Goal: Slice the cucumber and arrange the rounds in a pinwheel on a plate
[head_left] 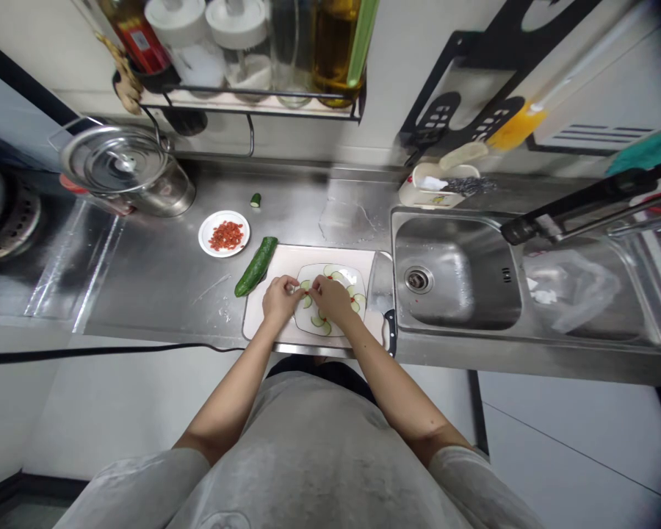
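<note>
Both my hands are over a squarish white plate (353,275) that lies on a pale cutting board (255,317). My left hand (280,299) is closed in a pinch at the plate's left part, beside thin cucumber slices (320,324). Its fingertips almost meet those of my right hand (333,298), also pinched. Whatever is between the fingers is too small to make out. The slices are fanned in small groups, with red bits at their centres. A cut cucumber (256,266) rests across the board's left edge. Red chopped pieces (227,235) fill a small white dish (203,236).
A kitchen knife (382,283) lies along the board's right side, its black handle towards me. Right of it is a double steel sink (454,272). A cucumber end (255,200) sits behind the dish. A lidded steel pot (159,184) stands back left, under a bottle rack (253,103).
</note>
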Demonstrator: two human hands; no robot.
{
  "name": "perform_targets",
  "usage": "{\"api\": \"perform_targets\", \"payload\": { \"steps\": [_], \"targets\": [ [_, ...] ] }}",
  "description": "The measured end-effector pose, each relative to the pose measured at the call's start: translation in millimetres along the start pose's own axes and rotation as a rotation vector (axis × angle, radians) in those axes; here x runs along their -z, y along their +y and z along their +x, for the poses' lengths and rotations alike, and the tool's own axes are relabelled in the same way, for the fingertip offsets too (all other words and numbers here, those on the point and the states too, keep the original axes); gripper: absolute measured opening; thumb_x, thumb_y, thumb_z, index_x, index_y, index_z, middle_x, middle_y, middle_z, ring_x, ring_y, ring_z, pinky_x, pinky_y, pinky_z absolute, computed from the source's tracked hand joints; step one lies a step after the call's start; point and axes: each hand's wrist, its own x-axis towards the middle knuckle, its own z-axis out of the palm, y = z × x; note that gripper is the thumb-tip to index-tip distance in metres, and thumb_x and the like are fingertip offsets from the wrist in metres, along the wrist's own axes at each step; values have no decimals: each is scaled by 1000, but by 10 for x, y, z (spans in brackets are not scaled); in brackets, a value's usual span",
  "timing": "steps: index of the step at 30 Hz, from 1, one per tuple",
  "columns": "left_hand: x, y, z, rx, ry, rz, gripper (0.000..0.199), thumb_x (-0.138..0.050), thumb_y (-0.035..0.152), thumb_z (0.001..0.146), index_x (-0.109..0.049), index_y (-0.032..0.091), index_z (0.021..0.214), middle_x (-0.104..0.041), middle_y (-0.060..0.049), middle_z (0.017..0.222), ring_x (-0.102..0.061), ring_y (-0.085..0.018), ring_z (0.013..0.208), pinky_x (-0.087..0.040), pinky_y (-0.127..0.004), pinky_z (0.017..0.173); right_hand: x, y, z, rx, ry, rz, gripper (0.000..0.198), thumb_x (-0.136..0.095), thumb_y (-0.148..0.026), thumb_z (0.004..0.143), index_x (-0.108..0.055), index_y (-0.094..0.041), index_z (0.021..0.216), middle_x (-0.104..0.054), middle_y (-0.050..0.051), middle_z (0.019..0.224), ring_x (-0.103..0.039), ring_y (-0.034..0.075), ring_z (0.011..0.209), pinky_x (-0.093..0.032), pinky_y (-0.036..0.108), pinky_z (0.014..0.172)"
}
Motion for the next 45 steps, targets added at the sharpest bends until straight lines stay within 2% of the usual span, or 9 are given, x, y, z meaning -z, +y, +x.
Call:
{"api": "perform_targets", "payload": {
  "steps": [5,9,13,16,22,28,32,36,45],
  "targets": [
    [31,-80,20,34,42,-56,18,-65,35,74,-66,22,86,-59,2,78,-54,-13,72,-41,-25,69,145,109,-23,-20,78,83,15,-48,-32,91,-59,-23,94,-66,1,81,-56,15,72,-32,23,59],
    [88,-161,-45,58,62,-118,20,-63,35,74,-65,22,88,-62,2,78,-54,-11,65,-41,-24,65,347,453,-122,-69,246,162,21,-44,-34,91,-61,-22,93,-63,0,72,-54,14,67,-32,23,58],
    [128,-286,-180,70,-9,-231,30,-61,39,74,-64,22,98,-63,2,78,-54,-10,61,-43,-23,63,517,859,-333,-163,347,158,20,-48,-35,88,-63,-21,91,-60,-1,67,-52,15,64,-31,24,58],
    [119,-382,-278,63,-84,-292,36,-61,40,74,-62,21,104,-64,2,79,-57,-10,64,-45,-23,65,545,1031,-527,-214,323,150,21,-51,-35,86,-64,-20,92,-60,0,66,-53,15,63,-31,24,59],
    [39,-459,-406,82,-166,-339,41,-62,41,72,-61,19,106,-64,2,73,-59,-12,64,-47,-25,66,335,1037,-804,-238,170,177,22,-51,-33,86,-65,-19,96,-64,1,70,-56,16,67,-34,24,61],
    [-48,-466,-458,153,-291,-519,52,-67,41,68,-57,15,111,-62,3,61,-54,-11,52,-43,-25,58,39,958,-832,-281,88,162,29,-52,-29,87,-63,-16,109,-69,7,85,-61,19,82,-37,24,68],
    [-113,-456,-457,160,-280,-597,50,-67,30,64,-56,13,109,-56,7,55,-53,-10,49,-41,-23,56,-88,949,-760,-314,124,168,26,-52,-24,85,-61,-15,108,-69,8,90,-61,19,85,-35,24,68],
    [-152,-426,-451,141,-252,-619,41,-64,20,61,-59,14,102,-52,9,52,-51,-9,47,-38,-21,54,-144,964,-699,-352,174,196,17,-50,-15,81,-59,-17,96,-68,5,82,-58,17,77,-34,23,65],
    [2,-288,-581,166,-248,-792,46,-69,26,57,-56,15,100,-49,10,53,-47,-6,46,-37,-20,52,-171,1036,-807,-244,273,497,4,-49,-23,74,-50,-22,78,-53,-5,56,-54,15,57,-36,23,58]
  ]
}}
